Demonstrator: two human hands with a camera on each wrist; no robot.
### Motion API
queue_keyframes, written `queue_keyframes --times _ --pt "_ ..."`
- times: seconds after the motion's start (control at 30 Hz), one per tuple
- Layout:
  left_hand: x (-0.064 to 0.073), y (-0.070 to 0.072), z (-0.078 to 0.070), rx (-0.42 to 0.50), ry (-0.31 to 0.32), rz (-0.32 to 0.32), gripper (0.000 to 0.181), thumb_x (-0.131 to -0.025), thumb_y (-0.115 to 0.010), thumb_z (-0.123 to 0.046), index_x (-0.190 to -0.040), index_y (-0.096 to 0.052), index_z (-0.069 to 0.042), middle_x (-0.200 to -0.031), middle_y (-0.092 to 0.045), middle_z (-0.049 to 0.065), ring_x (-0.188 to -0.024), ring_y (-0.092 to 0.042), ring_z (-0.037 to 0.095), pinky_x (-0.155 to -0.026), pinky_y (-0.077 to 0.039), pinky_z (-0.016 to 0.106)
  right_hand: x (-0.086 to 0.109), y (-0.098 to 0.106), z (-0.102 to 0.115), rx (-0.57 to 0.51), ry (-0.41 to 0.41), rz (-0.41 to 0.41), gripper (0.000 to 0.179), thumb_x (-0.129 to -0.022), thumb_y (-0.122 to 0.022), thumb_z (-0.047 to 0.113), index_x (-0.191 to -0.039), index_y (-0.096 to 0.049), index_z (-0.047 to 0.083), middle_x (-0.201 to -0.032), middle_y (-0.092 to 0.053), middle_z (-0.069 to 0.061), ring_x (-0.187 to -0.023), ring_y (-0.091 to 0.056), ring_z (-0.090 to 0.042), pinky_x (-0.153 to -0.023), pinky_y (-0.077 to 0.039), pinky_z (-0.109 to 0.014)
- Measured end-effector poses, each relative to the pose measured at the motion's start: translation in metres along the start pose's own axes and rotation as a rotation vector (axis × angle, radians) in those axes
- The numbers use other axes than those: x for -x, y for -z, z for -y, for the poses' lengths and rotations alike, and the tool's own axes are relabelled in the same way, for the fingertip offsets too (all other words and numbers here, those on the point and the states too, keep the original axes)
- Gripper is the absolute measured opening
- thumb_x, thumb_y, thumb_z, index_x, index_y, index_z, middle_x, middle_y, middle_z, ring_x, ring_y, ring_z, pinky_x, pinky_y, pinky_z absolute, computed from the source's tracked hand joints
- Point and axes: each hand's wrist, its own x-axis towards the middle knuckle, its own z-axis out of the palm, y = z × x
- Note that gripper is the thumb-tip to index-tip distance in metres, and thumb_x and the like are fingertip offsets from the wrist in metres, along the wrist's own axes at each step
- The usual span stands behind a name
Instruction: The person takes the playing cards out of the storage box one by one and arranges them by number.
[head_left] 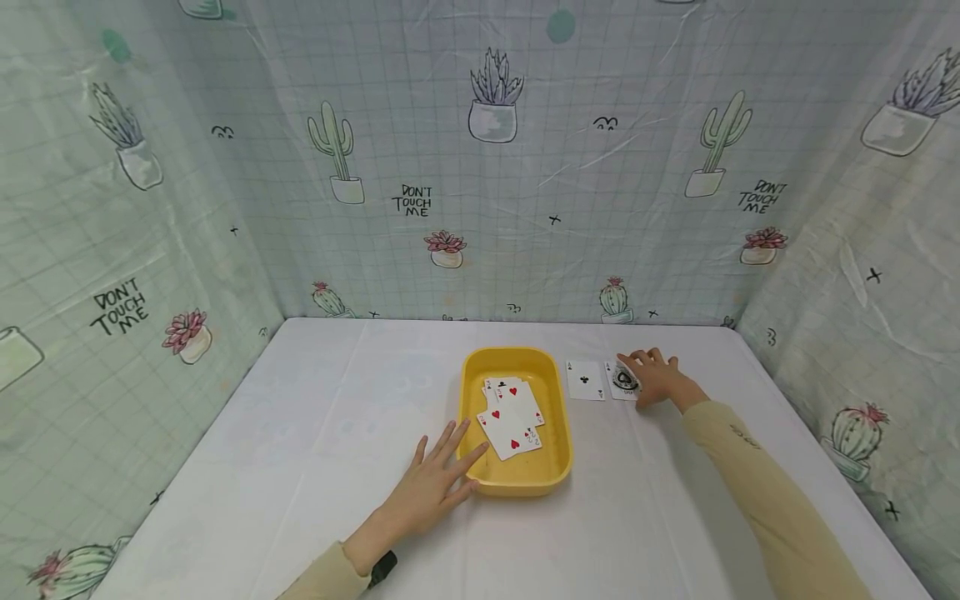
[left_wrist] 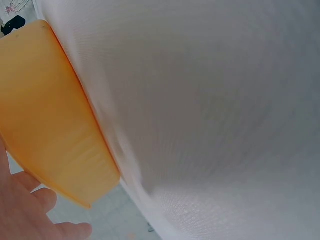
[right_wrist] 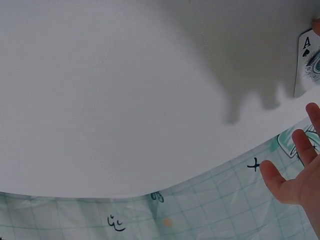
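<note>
My left hand [head_left: 429, 492] lies with fingers spread at the near left side of a yellow plastic tray [head_left: 561, 467], fingertips over its rim. The left wrist view shows the tray's outer wall [left_wrist: 55, 110] beside the fingers. Several playing cards [head_left: 510, 429] lie face up and overlapping inside it, among them a two of hearts. Right of the tray, the ace of clubs [head_left: 583, 381] lies on the table. Beside that, my right hand [head_left: 660, 382] pinches the ace of spades [head_left: 622, 382] at its right side, its other fingers held off the card.
A white cloth covers the table [head_left: 360, 400]. Grey-green cloth walls [head_left: 570, 183] printed with cacti rise behind it and on both sides. A dark band [head_left: 383, 568] circles my left wrist.
</note>
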Motion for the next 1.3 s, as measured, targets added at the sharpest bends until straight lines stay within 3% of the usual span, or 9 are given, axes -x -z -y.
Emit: queue_keyframes --times 0.23,0.43,0.67,0.9,1.3 --pt "0.000 0.000 0.000 0.002 -0.004 -0.003 0.051 -0.092 -0.035 -0.048 -0.140 -0.025 -0.035 -0.151 -0.012 0.007 -0.138 -0.015 0.031 -0.101 -0.020 0.062 0.000 -0.004 -0.003 0.011 0.015 -0.027 0.089 -0.066 -0.073 0.019 -0.140 -0.025 0.007 -0.132 -0.033 -0.021 -0.118 -0.025 -0.046 -0.088 -0.022 -0.069" --pt "0.000 0.000 0.000 0.001 -0.004 -0.009 0.051 -0.092 -0.036 -0.048 -0.140 -0.027 -0.033 -0.151 -0.011 0.006 -0.137 -0.016 0.032 -0.100 -0.020 0.062 0.000 -0.007 -0.001 0.016 0.031 -0.119 0.084 -0.069 -0.069 0.022 -0.140 -0.025 0.009 -0.132 -0.034 -0.018 -0.118 -0.028 -0.044 -0.085 -0.027 -0.066" --pt "0.000 0.001 0.000 -0.004 0.004 0.008 0.051 -0.092 -0.034 -0.050 -0.140 -0.026 -0.033 -0.151 -0.012 0.007 -0.138 -0.014 0.031 -0.101 -0.020 0.062 0.009 -0.003 0.021 -0.028 0.077 -0.176 0.078 -0.073 -0.064 0.020 -0.140 -0.026 0.012 -0.134 -0.034 -0.017 -0.117 -0.029 -0.041 -0.087 -0.028 -0.062" --pt "-0.001 0.003 -0.001 -0.014 0.003 0.012 0.051 -0.092 -0.034 -0.050 -0.140 -0.026 -0.035 -0.152 -0.011 0.004 -0.139 -0.012 0.031 -0.102 -0.019 0.061 0.022 0.003 0.040 -0.071 0.173 -0.251 0.072 -0.076 -0.065 0.017 -0.138 -0.030 0.010 -0.132 -0.036 -0.017 -0.116 -0.030 -0.040 -0.087 -0.027 -0.061" --pt "-0.001 0.003 -0.002 -0.010 0.013 0.012 0.051 -0.092 -0.033 -0.050 -0.140 -0.026 -0.034 -0.152 -0.010 0.005 -0.138 -0.013 0.031 -0.102 -0.019 0.061 0.036 0.015 0.076 -0.061 0.317 -0.345 0.066 -0.077 -0.063 0.013 -0.136 -0.035 0.009 -0.131 -0.040 -0.017 -0.115 -0.035 -0.037 -0.084 -0.032 -0.056"
